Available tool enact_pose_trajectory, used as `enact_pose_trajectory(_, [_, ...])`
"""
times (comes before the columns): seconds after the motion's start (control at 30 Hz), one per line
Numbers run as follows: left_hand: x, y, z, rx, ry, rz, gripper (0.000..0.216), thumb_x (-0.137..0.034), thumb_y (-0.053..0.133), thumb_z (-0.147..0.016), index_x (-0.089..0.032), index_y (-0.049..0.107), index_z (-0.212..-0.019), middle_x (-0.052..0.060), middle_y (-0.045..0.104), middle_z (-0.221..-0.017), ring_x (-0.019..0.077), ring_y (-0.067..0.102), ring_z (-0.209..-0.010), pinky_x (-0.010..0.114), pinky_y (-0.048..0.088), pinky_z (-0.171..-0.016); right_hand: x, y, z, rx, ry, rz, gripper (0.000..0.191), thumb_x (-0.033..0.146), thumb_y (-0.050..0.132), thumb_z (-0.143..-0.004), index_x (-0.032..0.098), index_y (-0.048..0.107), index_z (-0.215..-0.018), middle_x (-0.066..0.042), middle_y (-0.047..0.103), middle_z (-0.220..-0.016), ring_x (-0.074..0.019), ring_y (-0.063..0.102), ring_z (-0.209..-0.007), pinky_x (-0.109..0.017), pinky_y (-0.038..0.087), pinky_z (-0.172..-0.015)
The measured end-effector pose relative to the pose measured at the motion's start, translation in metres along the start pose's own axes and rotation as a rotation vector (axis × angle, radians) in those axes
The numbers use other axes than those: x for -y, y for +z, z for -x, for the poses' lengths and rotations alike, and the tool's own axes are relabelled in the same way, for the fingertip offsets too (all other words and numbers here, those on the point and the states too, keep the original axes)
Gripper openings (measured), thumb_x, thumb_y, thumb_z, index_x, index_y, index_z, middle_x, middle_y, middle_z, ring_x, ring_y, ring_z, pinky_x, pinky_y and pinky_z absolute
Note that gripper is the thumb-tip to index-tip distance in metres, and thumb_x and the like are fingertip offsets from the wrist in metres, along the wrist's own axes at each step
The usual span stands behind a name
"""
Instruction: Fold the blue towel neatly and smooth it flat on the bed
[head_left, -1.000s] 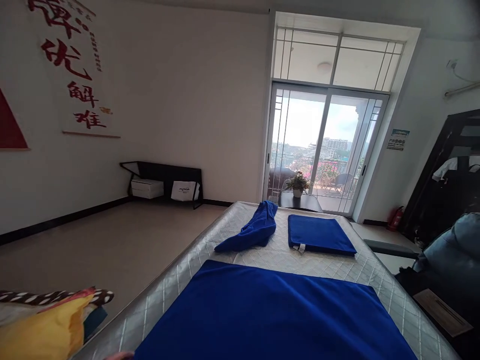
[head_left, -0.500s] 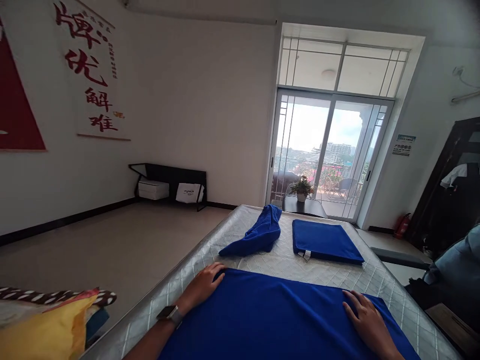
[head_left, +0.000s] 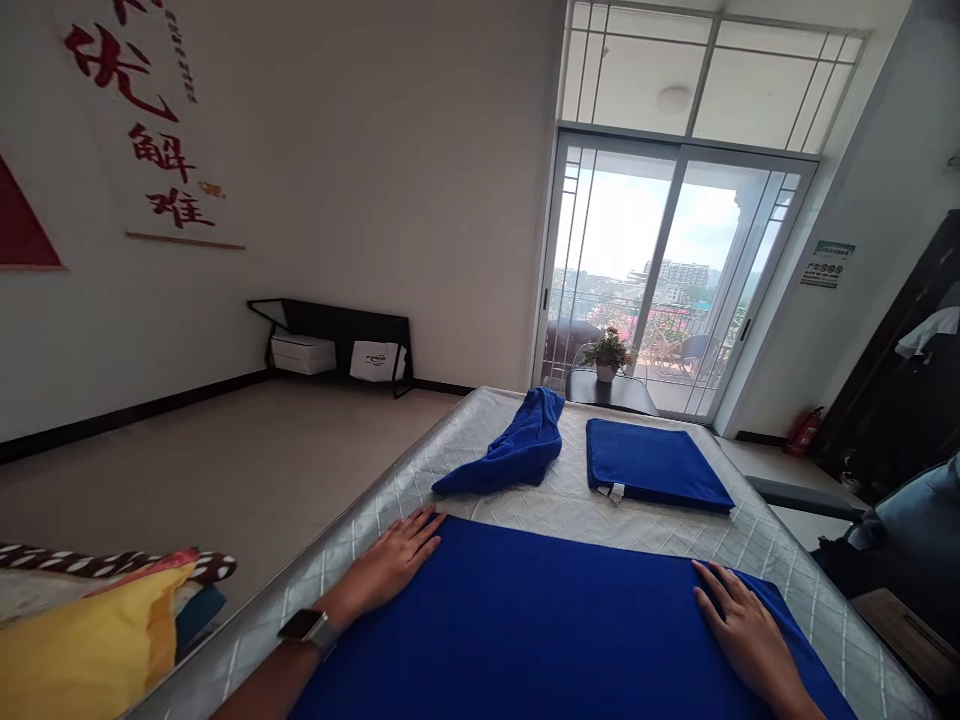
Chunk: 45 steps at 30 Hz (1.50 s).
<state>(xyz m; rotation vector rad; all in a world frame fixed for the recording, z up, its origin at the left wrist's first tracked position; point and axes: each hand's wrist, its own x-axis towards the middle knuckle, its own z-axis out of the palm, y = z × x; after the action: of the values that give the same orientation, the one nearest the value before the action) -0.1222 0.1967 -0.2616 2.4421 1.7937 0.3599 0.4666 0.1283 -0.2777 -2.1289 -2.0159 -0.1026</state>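
A blue cloth [head_left: 555, 620] lies spread flat over the near part of a silver quilted mattress [head_left: 480, 415]. My left hand [head_left: 394, 560], with a watch on its wrist, rests open at the cloth's far left corner. On the far right part of the cloth my right hand [head_left: 746, 625] lies palm down, fingers stretched out. Beyond the left hand sits a crumpled blue cloth [head_left: 517, 450]. To its right is a neatly folded blue cloth stack [head_left: 652, 462] with a white tag on its near edge. The near edge of the spread cloth is out of view.
A yellow pillow [head_left: 90, 640] is at the lower left. A potted plant [head_left: 607, 352] stands on a dark table by the glass door. At right are a grey bench [head_left: 802, 497], a fire extinguisher [head_left: 804, 432] and dark clothing. A black rack [head_left: 337, 330] stands by the wall.
The view has tilted down slightly. My left hand has spread its fingers flatter at the corner, and the creases on the right of the spread cloth have smoothed out.
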Motion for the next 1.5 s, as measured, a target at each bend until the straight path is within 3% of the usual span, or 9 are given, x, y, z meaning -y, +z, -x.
enact_pose_trajectory(0.17, [0.001,-0.005,0.008,-0.003,0.008,0.025,0.053,-0.046,0.027,-0.102,-0.030,0.024,-0.152,0.006,0.028,-0.160,0.0267,0.027,-0.147,0.049,0.028,-0.119,0.003,-0.005,0.001,0.021,0.032,0.084,0.060,0.052,0.024,-0.095,0.033,0.038,-0.150,0.002,0.037,-0.155,-0.0222,0.030,-0.144,-0.045,0.026,-0.118])
enact_pose_trajectory(0.27, [-0.002,-0.010,0.010,-0.027,-0.005,0.027,0.054,-0.050,0.027,-0.101,-0.030,0.030,-0.151,0.006,0.031,-0.159,0.0275,0.028,-0.147,0.052,0.024,-0.120,0.032,-0.014,-0.001,-0.013,0.118,0.231,0.057,0.038,0.028,-0.094,0.025,0.047,-0.146,-0.005,0.044,-0.151,-0.0276,0.034,-0.142,-0.051,0.024,-0.118])
enact_pose_trajectory(0.37, [-0.013,-0.016,0.010,-0.067,-0.053,0.016,0.057,-0.053,0.027,-0.100,-0.026,0.038,-0.149,0.007,0.034,-0.158,0.0277,0.028,-0.147,0.052,0.020,-0.122,0.099,-0.027,-0.004,-0.079,0.038,0.239,0.056,0.025,0.029,-0.092,0.016,0.053,-0.141,-0.011,0.048,-0.147,-0.0298,0.036,-0.141,-0.050,0.023,-0.118])
enact_pose_trajectory(0.6, [-0.038,-0.011,0.007,-0.116,0.041,0.072,0.058,-0.057,0.027,-0.099,-0.027,0.044,-0.146,0.006,0.038,-0.156,0.0253,0.031,-0.146,0.048,0.024,-0.121,0.316,-0.030,-0.002,0.020,-0.502,-0.229,0.050,0.038,0.034,-0.098,0.022,0.050,-0.143,-0.006,0.049,-0.147,-0.0270,0.041,-0.138,-0.045,0.030,-0.116])
enact_pose_trajectory(0.77, [-0.028,0.002,0.007,-0.069,0.044,0.060,0.056,-0.057,0.029,-0.099,-0.031,0.038,-0.148,0.006,0.036,-0.157,0.0265,0.028,-0.147,0.052,0.021,-0.121,0.378,-0.012,-0.009,0.022,-0.587,-0.325,0.043,0.036,0.040,-0.097,0.027,0.054,-0.137,-0.003,0.053,-0.144,-0.0239,0.045,-0.133,-0.042,0.035,-0.112])
enact_pose_trajectory(0.9, [-0.025,0.001,0.007,-0.050,0.000,0.057,0.055,-0.057,0.031,-0.098,-0.035,0.036,-0.149,0.005,0.031,-0.159,0.0273,0.025,-0.148,0.052,0.019,-0.121,0.358,-0.007,-0.011,0.060,-0.559,-0.300,0.049,0.040,0.036,-0.100,0.026,0.045,-0.146,-0.003,0.045,-0.151,-0.0236,0.036,-0.140,-0.044,0.028,-0.117])
enact_pose_trajectory(1.07, [-0.027,-0.002,0.007,-0.048,-0.033,0.085,0.057,-0.062,0.032,-0.096,-0.037,0.037,-0.148,0.004,0.029,-0.160,0.0307,0.023,-0.148,0.055,0.021,-0.120,0.290,-0.020,-0.005,0.174,-0.484,-0.221,0.055,0.046,0.024,-0.102,0.027,0.029,-0.154,-0.001,0.029,-0.159,-0.0208,0.021,-0.147,-0.045,0.018,-0.121])
enact_pose_trajectory(1.27, [-0.025,-0.004,0.008,-0.039,-0.060,0.097,0.060,-0.066,0.030,-0.095,-0.038,0.035,-0.148,0.002,0.030,-0.160,0.0303,0.022,-0.149,0.054,0.022,-0.119,0.179,-0.033,0.003,0.198,-0.273,-0.112,0.060,0.055,0.018,-0.100,0.029,0.026,-0.154,0.004,0.025,-0.159,-0.0189,0.017,-0.148,-0.043,0.015,-0.122])
enact_pose_trajectory(1.5, [-0.027,-0.008,0.009,-0.037,-0.078,0.062,0.062,-0.067,0.032,-0.094,-0.037,0.035,-0.148,0.004,0.030,-0.160,0.0311,0.023,-0.148,0.054,0.024,-0.118,0.015,-0.021,0.003,0.126,0.014,0.053,0.065,0.052,0.016,-0.098,0.022,0.027,-0.154,0.001,0.025,-0.160,-0.0206,0.017,-0.148,-0.044,0.016,-0.121])
